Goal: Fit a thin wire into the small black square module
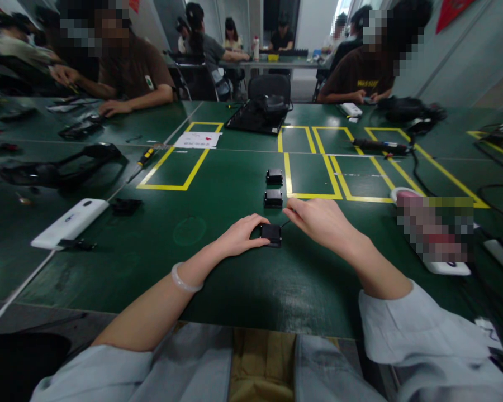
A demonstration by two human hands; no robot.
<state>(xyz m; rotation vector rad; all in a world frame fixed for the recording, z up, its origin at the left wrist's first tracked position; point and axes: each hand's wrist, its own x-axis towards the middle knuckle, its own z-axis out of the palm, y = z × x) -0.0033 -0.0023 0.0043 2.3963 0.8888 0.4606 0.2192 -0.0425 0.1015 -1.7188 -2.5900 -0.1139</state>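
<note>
At the green bench (218, 279) the person has both bare hands down around a small black block (271, 235) that sits flat on the mat, close in front of them. The left hand (238, 237) comes in from the left with a pale bangle (184, 281) on the wrist; its fingers (257, 241) are pressed together and curled, thumb and fingertips pinching the left edge of the block. The right hand (321, 220) lies palm down just to the right, fingers held together and pointing left, the tips near the block's upper right corner where a thin dark wire (284, 223) shows; I cannot tell whether they are pinching it.

2 more black blocks stand in a row beyond the first: the middle block (273, 198) and the far block (274, 177), each apart from the next, just left of a yellow taped rectangle (312, 174). Off to the left lie a white flat device (70, 222) and a black headset (58, 167), with a yellow-handled screwdriver (145, 159) farther back. Other people sit at the far side of the bench, their hands well apart from this work.
</note>
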